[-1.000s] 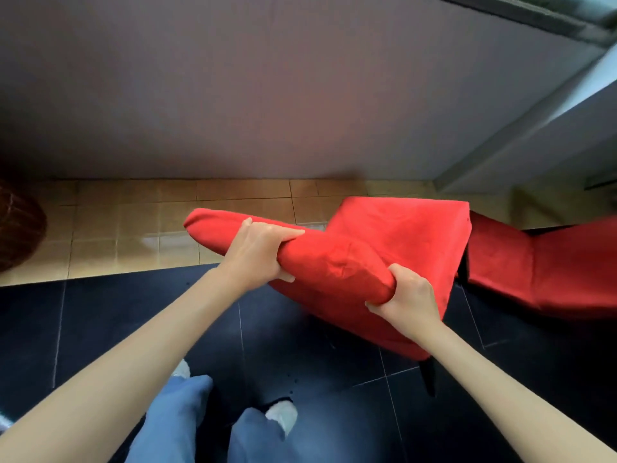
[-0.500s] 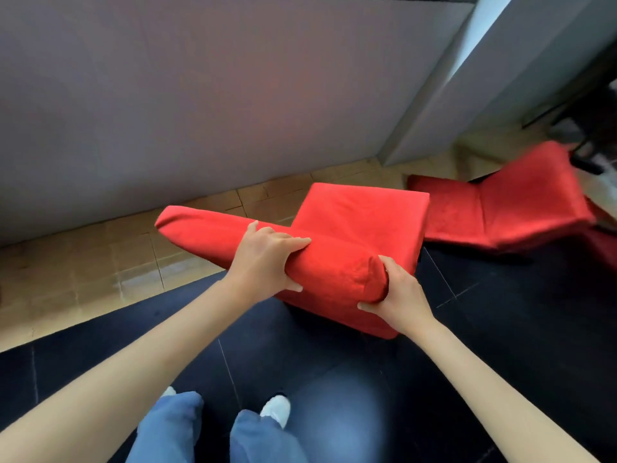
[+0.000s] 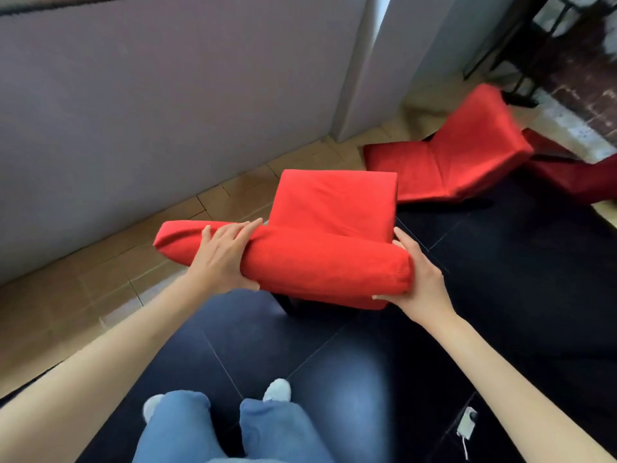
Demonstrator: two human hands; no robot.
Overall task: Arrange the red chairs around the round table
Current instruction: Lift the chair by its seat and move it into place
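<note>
Head view: the red fabric-covered padded chair [image 3: 334,228] is held in front of the person above the dark tiled floor [image 3: 500,295], near its edge with the tan tiles along the grey wall. Its backrest top runs crosswise, left to right. The left hand [image 3: 223,259] wraps over that roll near its left end; the right hand [image 3: 417,279] cups and grips its right end. Both sit equally near. A second red fabric chair [image 3: 460,162] lies farther right. No round table shows.

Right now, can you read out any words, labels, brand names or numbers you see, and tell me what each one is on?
None can be read: the held red chair, the second red chair and the grey wall show no print.
The small white object on the floor is too small to show any marking.
</note>
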